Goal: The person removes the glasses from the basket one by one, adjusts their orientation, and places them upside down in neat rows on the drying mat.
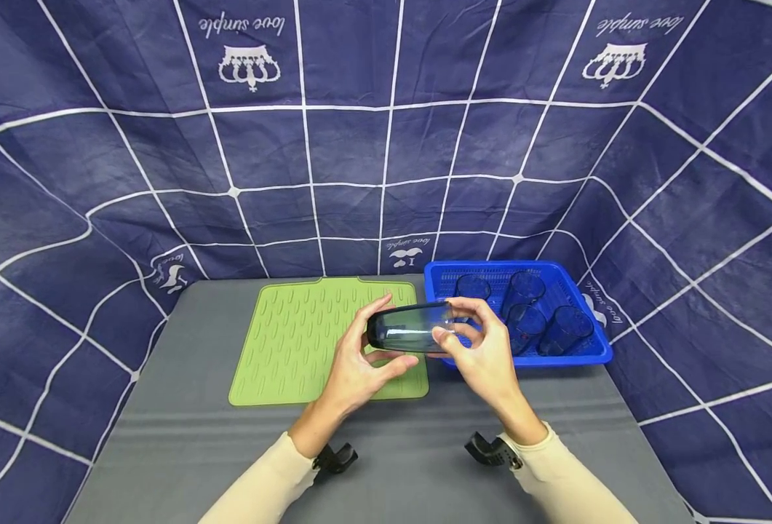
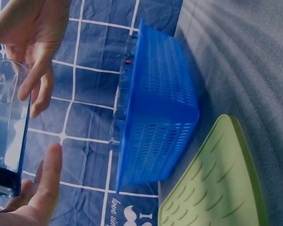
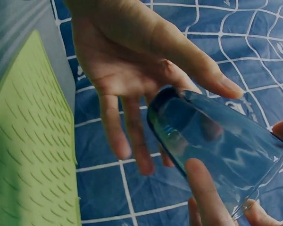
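A blue-tinted drinking glass [image 1: 408,327] is held sideways in the air, its thick dark base to the left. Its rim end is gripped by my right hand [image 1: 487,353], with the thumb on the near side. My left hand [image 1: 354,364] is at the base end; in the right wrist view the left hand [image 3: 122,70] has its fingers extended and its thumb apart from the glass [image 3: 217,141]. Whether a left finger touches the base I cannot tell. The left wrist view shows the glass [image 2: 7,122] between both hands.
A blue plastic basket [image 1: 585,358] at the back right holds several similar glasses [image 1: 565,329]. Left of it lies a green ridged drying mat [image 1: 294,342] on the grey tabletop [image 1: 182,437]. Behind and at the sides hangs a blue curtain [image 1: 353,145] with white grid lines.
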Motion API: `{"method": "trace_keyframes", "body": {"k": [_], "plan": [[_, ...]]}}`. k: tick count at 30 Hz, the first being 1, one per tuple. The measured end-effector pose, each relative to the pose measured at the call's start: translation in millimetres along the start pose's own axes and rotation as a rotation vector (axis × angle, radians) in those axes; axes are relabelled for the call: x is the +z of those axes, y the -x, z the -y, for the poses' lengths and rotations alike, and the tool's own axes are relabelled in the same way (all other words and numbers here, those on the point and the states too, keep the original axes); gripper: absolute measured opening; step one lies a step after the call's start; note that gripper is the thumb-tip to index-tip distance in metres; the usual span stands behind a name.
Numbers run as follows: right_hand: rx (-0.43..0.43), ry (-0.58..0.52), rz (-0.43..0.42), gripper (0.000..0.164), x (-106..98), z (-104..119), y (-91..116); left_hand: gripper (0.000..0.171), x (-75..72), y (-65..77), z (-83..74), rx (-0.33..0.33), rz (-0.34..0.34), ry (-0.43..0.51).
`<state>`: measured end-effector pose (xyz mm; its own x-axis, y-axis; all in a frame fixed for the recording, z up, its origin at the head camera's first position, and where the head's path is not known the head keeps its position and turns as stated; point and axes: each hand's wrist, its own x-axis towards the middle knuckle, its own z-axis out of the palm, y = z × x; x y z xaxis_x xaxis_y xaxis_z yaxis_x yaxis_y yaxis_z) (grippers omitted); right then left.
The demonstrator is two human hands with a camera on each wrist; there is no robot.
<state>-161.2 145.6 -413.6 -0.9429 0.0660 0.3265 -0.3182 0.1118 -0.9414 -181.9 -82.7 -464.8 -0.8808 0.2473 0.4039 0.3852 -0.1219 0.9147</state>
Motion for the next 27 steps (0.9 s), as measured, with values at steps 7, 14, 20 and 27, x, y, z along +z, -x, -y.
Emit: {"method": "trace_keyframes", "body": {"k": [7,14,20,27], "plan": [[0.136,-0.179,0.053,0.050,8.2,-4.5,1.1,0.084,-0.4,5.6,1.6,0.082,-0.075,0.014],[0.214,-0.308,0.123,0.051,14.8,-11.4,7.8,0.075,-0.7,18.4,7.5,0.157,-0.159,0.017],[0.185,-0.357,0.212,0.053,15.2,-22.9,13.0,0.076,-4.1,25.9,9.6,0.203,-0.182,-0.018],[0.170,-0.383,0.290,0.057,16.8,-32.5,11.0,0.079,-10.7,27.1,7.4,0.234,-0.202,-0.086]]}}
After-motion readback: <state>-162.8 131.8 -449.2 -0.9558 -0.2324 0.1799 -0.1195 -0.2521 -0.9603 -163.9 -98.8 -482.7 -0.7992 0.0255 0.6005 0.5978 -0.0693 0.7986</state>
